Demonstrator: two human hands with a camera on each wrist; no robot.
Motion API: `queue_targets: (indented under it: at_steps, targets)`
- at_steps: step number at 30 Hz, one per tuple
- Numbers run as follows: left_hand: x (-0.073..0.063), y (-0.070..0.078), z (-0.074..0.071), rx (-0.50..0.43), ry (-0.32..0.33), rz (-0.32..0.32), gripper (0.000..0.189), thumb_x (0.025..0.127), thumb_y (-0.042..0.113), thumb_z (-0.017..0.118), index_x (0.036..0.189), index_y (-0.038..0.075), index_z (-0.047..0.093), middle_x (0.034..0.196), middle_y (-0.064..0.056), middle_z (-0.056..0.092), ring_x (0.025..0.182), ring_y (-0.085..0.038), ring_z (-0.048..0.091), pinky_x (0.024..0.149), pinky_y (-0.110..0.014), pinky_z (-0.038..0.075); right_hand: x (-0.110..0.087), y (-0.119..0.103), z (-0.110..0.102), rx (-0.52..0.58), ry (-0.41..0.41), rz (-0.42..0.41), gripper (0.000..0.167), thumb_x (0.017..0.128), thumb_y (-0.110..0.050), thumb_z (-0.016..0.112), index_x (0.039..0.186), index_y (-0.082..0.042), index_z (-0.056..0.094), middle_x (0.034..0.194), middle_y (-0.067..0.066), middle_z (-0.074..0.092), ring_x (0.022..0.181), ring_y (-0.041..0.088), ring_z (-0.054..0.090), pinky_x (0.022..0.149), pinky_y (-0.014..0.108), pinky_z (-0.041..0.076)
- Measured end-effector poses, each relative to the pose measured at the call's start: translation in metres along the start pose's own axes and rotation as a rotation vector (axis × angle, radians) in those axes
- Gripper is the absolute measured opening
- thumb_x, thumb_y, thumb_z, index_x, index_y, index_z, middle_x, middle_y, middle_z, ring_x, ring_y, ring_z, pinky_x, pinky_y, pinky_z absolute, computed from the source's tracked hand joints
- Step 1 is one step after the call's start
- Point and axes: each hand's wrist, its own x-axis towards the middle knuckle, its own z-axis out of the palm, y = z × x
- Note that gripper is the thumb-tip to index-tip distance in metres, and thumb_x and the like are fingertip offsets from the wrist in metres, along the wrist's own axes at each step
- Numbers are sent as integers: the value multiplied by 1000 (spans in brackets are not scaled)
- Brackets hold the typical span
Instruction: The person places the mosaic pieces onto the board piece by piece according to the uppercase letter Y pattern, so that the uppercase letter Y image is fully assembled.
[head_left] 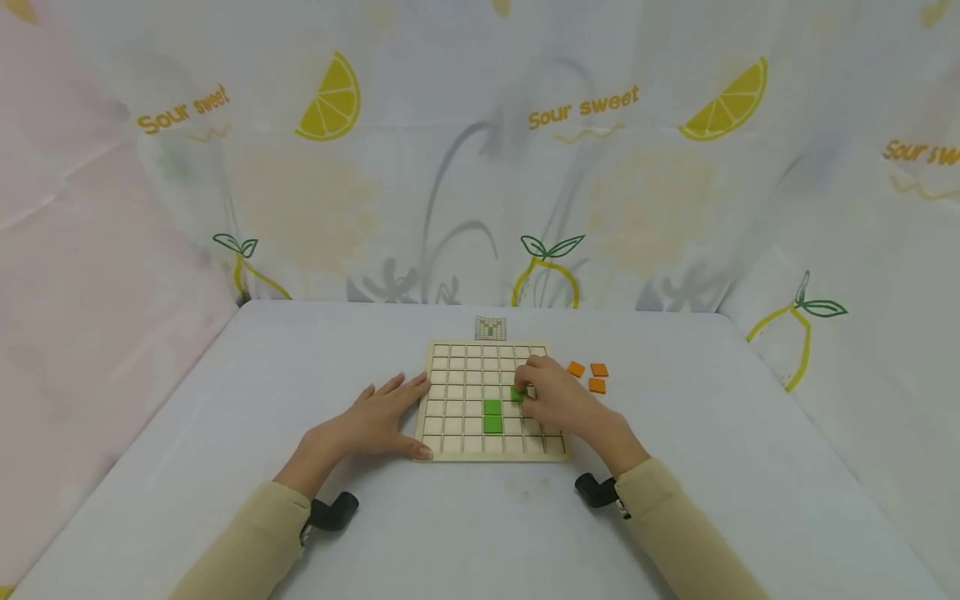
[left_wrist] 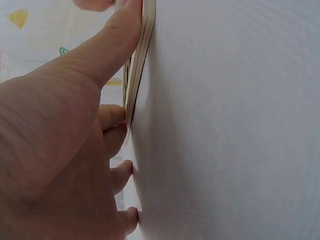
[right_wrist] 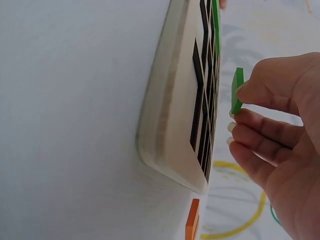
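Observation:
A wooden grid board (head_left: 453,457) lies on the white table, with two green square tiles (head_left: 492,417) in its middle column, one above the other. My right hand (head_left: 558,396) pinches another green tile (right_wrist: 237,90) between thumb and fingers, just over the board's surface, right of the two placed tiles. In the right wrist view this tile stands tilted on edge, apart from the board. My left hand (head_left: 378,421) rests with spread fingers at the board's left side, its thumb (left_wrist: 112,47) and a fingertip touching the wooden edge.
Three orange tiles (head_left: 597,386) lie on the table just right of the board. A small pattern card (head_left: 491,328) with a printed grid sits behind the board's far edge. Lemon-printed fabric (head_left: 450,167) hangs behind and around the table.

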Motion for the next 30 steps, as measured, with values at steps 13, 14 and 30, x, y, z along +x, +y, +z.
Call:
queue_targets:
  at_steps: [13, 14, 30]
  targets:
    - [0, -1, 2, 2, 6, 3, 114, 71, 61, 80, 158, 12, 26, 167, -6, 22, 154, -41, 12, 118, -71, 8, 6, -4, 2, -34, -8, -33, 15, 86, 0, 64, 94, -12, 68, 95, -2, 58, 89, 15, 52, 78, 31, 49]
    - [0, -2, 2, 1, 6, 2, 114, 71, 61, 80, 158, 12, 26, 167, -6, 22, 154, -41, 12, 119, -70, 8, 7, -4, 3, -43, -7, -38, 15, 86, 0, 64, 94, -13, 67, 94, -2, 58, 88, 14, 52, 78, 30, 49]
    - [1, -3, 2, 11, 3, 5, 114, 71, 62, 79, 159, 13, 25, 167, -4, 21, 155, -40, 11, 119, -70, 8, 18, -14, 7, -41, -18, -64, 15, 84, 3, 62, 91, -10, 67, 90, 2, 59, 83, 16, 48, 75, 29, 45]
